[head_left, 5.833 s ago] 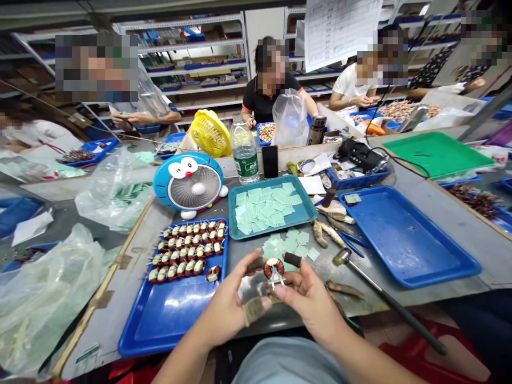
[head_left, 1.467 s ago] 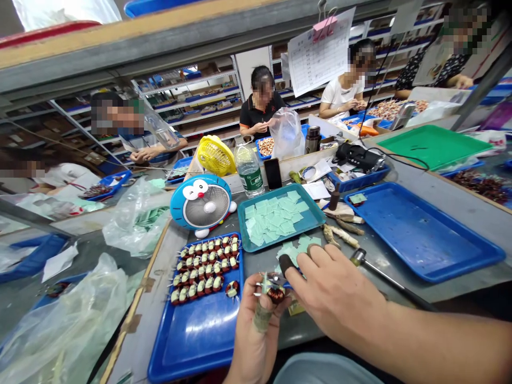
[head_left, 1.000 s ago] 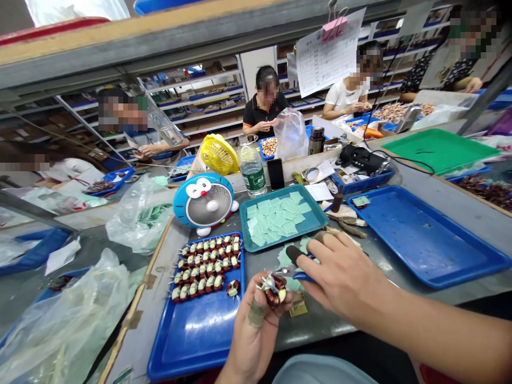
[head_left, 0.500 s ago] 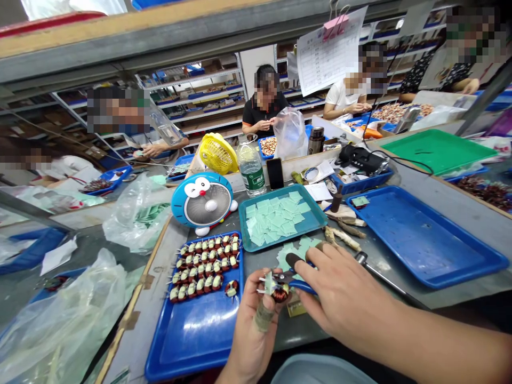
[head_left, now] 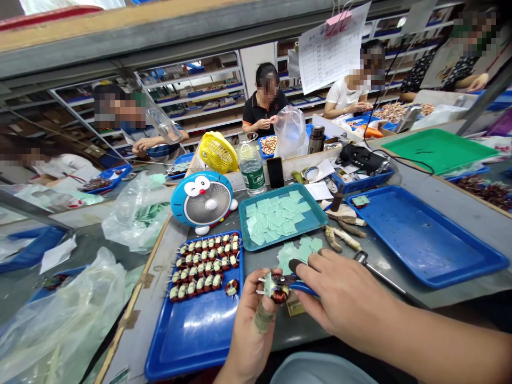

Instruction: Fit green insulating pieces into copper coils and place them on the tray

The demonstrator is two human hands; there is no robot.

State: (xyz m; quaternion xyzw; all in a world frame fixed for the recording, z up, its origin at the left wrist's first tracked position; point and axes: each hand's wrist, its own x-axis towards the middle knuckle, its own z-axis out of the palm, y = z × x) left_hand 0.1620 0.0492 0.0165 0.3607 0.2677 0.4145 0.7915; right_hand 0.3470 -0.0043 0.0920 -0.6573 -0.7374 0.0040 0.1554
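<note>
My left hand (head_left: 256, 314), thumb wrapped in tape, pinches a copper-wound toroidal coil (head_left: 280, 293) with a pale green board (head_left: 267, 285) on its left side. Wire leads stick out of the board to the left. My right hand (head_left: 336, 290) is closed round blue-handled pliers (head_left: 302, 287), whose jaws touch the coil. A dark cover sits on one right fingertip. Behind my hands, loose green boards (head_left: 298, 250) lie on the table. To the left, a blue tray (head_left: 192, 336) bears rows of similar coils (head_left: 200, 266), with one coil (head_left: 231, 288) set apart.
A teal tray (head_left: 324, 221) of green boards stands ahead, with a bottle (head_left: 252, 165), a phone (head_left: 275, 172) and a cartoon-faced fan (head_left: 204, 200) beyond. On the right are another blue tray (head_left: 432, 240) and a metal-shafted tool (head_left: 388, 280). Several co-workers sit across the benches.
The plier jaws have shifted slightly at the coil, while both my hands stay nearly in place. A co-worker at the far left has moved their head and hands.
</note>
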